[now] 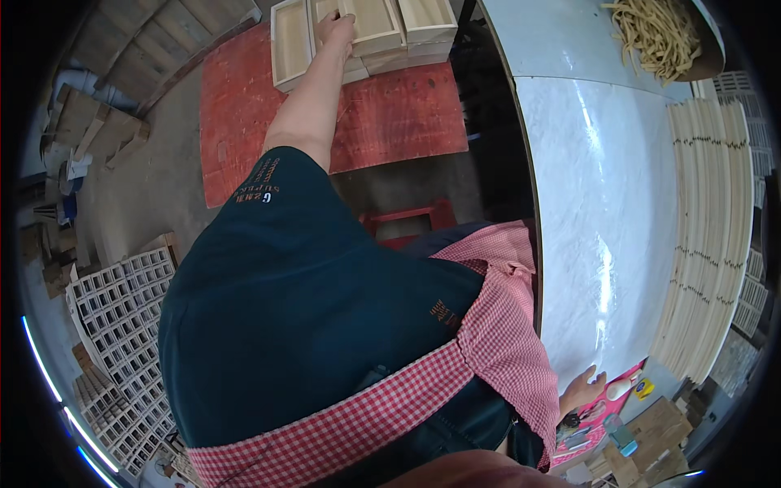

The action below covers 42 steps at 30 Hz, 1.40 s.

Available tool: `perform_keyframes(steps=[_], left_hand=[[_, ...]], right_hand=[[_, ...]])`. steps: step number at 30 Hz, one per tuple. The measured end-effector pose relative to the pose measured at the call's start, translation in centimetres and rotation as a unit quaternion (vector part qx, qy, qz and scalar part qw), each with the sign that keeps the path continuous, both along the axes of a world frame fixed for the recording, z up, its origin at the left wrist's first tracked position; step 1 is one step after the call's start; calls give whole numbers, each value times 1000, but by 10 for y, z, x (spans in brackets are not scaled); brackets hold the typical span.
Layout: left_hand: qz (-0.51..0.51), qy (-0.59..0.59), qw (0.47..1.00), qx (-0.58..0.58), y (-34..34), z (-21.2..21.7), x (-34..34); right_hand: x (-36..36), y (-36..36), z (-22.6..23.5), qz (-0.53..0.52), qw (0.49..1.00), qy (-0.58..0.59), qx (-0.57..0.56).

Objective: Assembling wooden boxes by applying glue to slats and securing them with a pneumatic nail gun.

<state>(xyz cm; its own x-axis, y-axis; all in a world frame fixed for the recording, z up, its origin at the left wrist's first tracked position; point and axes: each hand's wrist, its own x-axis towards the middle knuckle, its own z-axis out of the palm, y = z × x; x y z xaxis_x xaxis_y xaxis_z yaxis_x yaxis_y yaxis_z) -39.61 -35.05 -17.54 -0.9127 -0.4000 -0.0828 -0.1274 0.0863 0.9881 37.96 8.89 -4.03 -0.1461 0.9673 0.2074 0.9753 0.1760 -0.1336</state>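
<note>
My left hand reaches far ahead to several shallow pale wooden trays stacked at the top of the view. Its fingers are curled at the rim of a wooden tray in the middle, and seem to grip its edge. Another open tray lies just left of it. The trays rest on a worn red board. At the lower right my right hand is held low by the near end of the pale tabletop, fingers spread and nothing in them. Its wrist is partly hidden by the red checked apron.
A heap of tan strips fills a container at the far right. Thin wooden slats line the table's right side. Tools lie on a pink surface beside a teal object. A red stool stands below; slotted racks are at left.
</note>
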Motion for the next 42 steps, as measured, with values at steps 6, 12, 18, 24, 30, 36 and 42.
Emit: perform_keyframes(steps=[6,12,18,24,30,36,42], left_hand=[[-67,-5,998,-8,-10,-58,-46],[-300,-19,950,-77,-83,-63,-50],[-304,-49,951,-39,-73,-5,64],[-180,-7,983,-35,-130,1,-9],[-120,-44,992,-10,-44,27,36],[-160,-25,987,10,100,78,121],[-251,56,966,-34,179,103,174]], right_hand=[[8,-11,8,-1,1000,-3,-24],[-14,-3,-16,76,990,121,17],[38,-5,-9,-42,993,75,78],[114,40,6,-116,978,96,144],[140,61,6,-63,976,121,170],[97,180,84,-51,939,273,202],[129,327,132,-149,968,175,103]])
